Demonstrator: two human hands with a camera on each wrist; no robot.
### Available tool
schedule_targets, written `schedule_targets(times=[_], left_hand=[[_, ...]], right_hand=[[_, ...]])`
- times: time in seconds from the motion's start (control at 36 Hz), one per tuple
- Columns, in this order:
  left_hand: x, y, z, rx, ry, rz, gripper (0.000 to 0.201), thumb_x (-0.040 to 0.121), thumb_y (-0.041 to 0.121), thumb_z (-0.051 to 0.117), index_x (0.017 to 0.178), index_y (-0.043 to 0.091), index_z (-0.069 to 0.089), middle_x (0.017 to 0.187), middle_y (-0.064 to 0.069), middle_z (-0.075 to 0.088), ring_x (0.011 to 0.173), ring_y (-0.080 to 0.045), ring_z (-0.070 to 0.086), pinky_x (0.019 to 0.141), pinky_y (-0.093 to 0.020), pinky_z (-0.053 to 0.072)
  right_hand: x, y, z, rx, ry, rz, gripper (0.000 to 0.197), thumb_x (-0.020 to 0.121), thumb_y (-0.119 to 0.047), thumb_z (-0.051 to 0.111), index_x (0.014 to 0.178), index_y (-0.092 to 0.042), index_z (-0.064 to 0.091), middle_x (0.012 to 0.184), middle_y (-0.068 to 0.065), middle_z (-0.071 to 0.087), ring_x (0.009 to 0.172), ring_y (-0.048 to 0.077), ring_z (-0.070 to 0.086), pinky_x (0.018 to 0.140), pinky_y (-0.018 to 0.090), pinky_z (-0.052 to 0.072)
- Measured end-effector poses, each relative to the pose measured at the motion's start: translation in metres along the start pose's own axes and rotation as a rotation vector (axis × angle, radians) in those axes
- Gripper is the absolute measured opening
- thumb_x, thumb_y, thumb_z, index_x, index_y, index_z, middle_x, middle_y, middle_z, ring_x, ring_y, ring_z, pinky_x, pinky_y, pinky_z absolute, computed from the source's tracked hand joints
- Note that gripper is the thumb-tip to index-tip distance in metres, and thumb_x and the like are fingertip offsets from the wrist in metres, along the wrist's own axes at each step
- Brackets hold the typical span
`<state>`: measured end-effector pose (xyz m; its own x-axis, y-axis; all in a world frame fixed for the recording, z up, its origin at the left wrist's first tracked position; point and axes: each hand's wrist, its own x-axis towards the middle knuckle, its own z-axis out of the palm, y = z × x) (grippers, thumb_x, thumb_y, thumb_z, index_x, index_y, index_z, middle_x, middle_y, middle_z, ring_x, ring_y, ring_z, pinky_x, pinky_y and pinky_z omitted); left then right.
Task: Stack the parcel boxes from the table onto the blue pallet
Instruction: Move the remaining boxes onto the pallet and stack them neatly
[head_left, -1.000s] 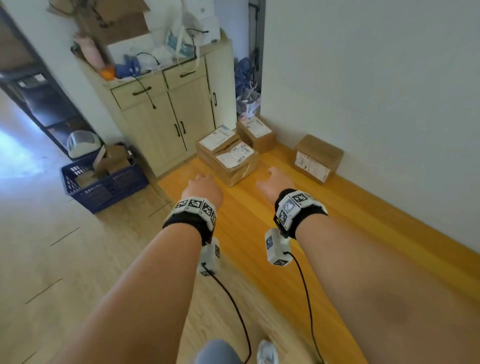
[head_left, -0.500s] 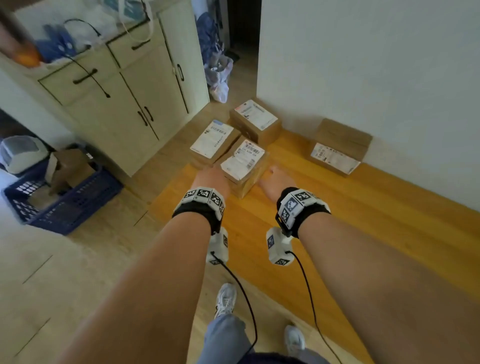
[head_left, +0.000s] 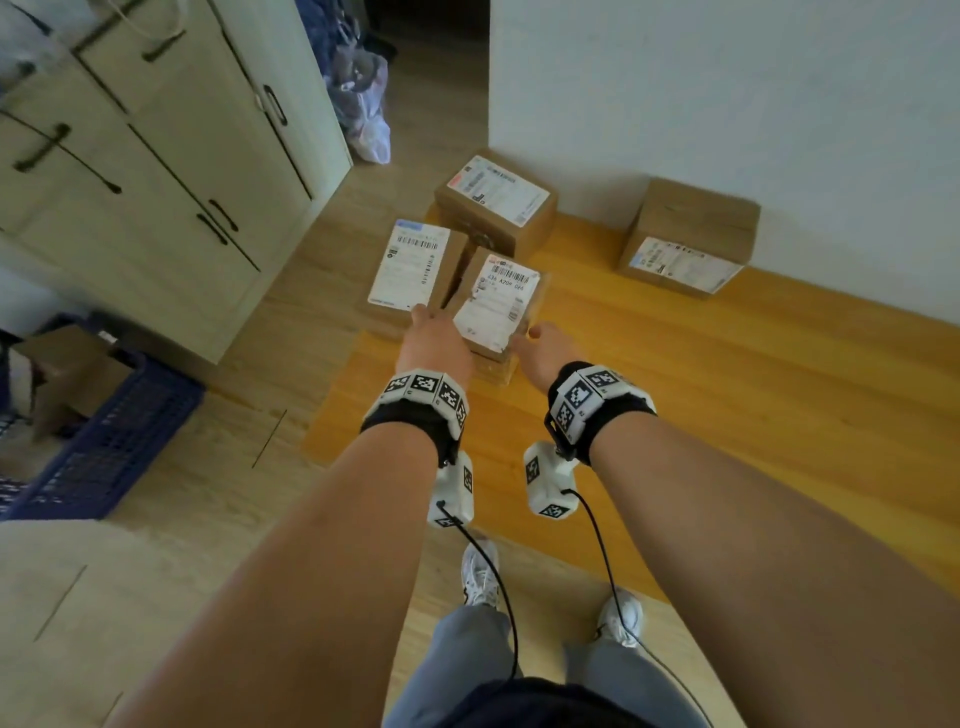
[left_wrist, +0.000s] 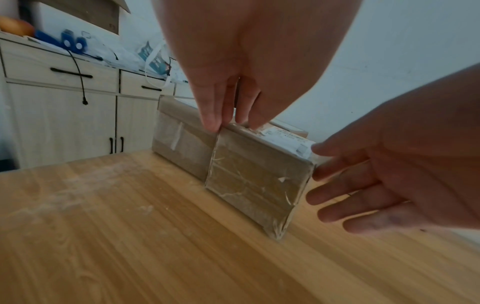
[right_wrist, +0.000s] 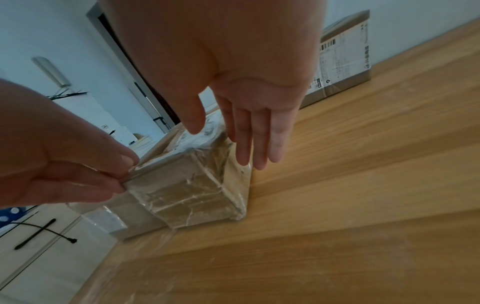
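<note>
Both grips are only closing in: left hand (head_left: 435, 336) fingertips touch the near top edge of the tape-wrapped parcel box (head_left: 496, 306) at frame centre on the worktop (head_left: 727, 415), right hand (head_left: 545, 347) open beside it; stiff, probably light, slick tape, best clasped by opposite sides.

Both forearms outstretched; left hand (head_left: 435, 336) fingers extended, close together; right hand (head_left: 546, 347) fingers straight, spread.

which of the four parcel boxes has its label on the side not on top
The lone box by the wall, set apart to the right. Its label faces sideways and its top is bare cardboard; the other three boxes wear theirs on top.
</note>
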<state>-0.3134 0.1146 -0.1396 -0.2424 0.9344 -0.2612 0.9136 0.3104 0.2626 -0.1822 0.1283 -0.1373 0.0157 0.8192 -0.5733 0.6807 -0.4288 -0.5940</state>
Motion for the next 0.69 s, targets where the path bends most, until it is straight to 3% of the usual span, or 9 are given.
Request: schedule_targets(times=[0.14,0.19,0.31,0.42,0.47,0.56,0.64,0.69], left_hand=[[-0.001,0.005,0.005,-0.027,-0.034,0.03,0.028,0.097,0.008,0.044,0.124,0.004,0.05,0.134,-0.016,0.044,0.101,-0.026,0.06,0.083,-0.032,0.05],[-0.003,0.009,0.005,-0.04,-0.053,0.057,0.033,0.097,0.006,0.042,0.129,0.004,0.048,0.134,-0.016,0.046,0.108,-0.025,0.058,0.085,-0.03,0.049],[0.0,0.019,0.005,-0.095,-0.102,0.09,0.031,0.097,0.006,0.041,0.127,0.004,0.05,0.128,-0.014,0.049,0.109,-0.025,0.055,0.083,-0.026,0.042],[0.003,0.031,0.01,-0.119,-0.177,0.096,0.025,0.098,0.012,0.042,0.114,0.002,0.058,0.115,-0.015,0.061,0.101,-0.029,0.06,0.081,-0.032,0.048],[0.004,0.036,0.016,-0.149,-0.212,0.082,0.025,0.099,0.018,0.042,0.11,0.003,0.059,0.109,-0.014,0.064,0.096,-0.028,0.063,0.078,-0.033,0.051],[0.006,0.042,0.025,-0.219,-0.251,0.039,0.027,0.1,0.024,0.043,0.115,0.005,0.056,0.109,-0.011,0.064,0.093,-0.026,0.062,0.073,-0.032,0.048],[0.008,0.052,0.031,-0.302,-0.281,0.02,0.025,0.1,0.023,0.045,0.121,0.011,0.049,0.103,-0.004,0.061,0.08,-0.019,0.056,0.06,-0.026,0.043],[0.008,0.062,0.034,-0.309,-0.29,0.044,0.026,0.099,0.022,0.047,0.123,0.012,0.047,0.096,-0.001,0.057,0.076,-0.017,0.053,0.055,-0.024,0.038]], right_hand=[[0.007,0.001,0.002,0.023,0.022,0.048,0.043,0.1,-0.031,0.045,0.136,-0.008,0.046,0.121,0.011,0.062,0.087,0.023,0.059,0.069,0.032,0.049],[0.01,0.004,-0.002,0.03,0.03,0.068,0.041,0.097,-0.027,0.047,0.134,-0.009,0.05,0.115,0.009,0.064,0.085,0.023,0.062,0.066,0.033,0.051],[0.012,0.012,-0.015,0.009,0.035,0.112,0.035,0.095,-0.02,0.046,0.127,-0.007,0.054,0.096,0.008,0.063,0.066,0.018,0.055,0.05,0.028,0.038],[0.01,0.022,-0.03,-0.02,0.034,0.151,0.028,0.096,-0.017,0.043,0.117,-0.004,0.056,0.086,0.007,0.059,0.061,0.017,0.05,0.048,0.027,0.034],[0.008,0.029,-0.035,-0.025,0.019,0.169,0.021,0.096,-0.019,0.044,0.104,-0.006,0.057,0.078,0.006,0.055,0.058,0.017,0.047,0.048,0.027,0.032],[0.008,0.041,-0.036,0.021,0.005,0.188,0.021,0.096,-0.025,0.046,0.087,-0.008,0.053,0.074,0.004,0.052,0.06,0.017,0.046,0.051,0.028,0.033],[0.004,0.049,-0.038,0.08,0.011,0.215,0.022,0.097,-0.029,0.046,0.106,-0.009,0.052,0.092,0.008,0.057,0.073,0.02,0.052,0.06,0.028,0.042],[-0.001,0.056,-0.043,0.133,0.03,0.25,0.034,0.098,-0.029,0.047,0.123,-0.007,0.05,0.103,0.01,0.058,0.084,0.023,0.054,0.07,0.03,0.045]])
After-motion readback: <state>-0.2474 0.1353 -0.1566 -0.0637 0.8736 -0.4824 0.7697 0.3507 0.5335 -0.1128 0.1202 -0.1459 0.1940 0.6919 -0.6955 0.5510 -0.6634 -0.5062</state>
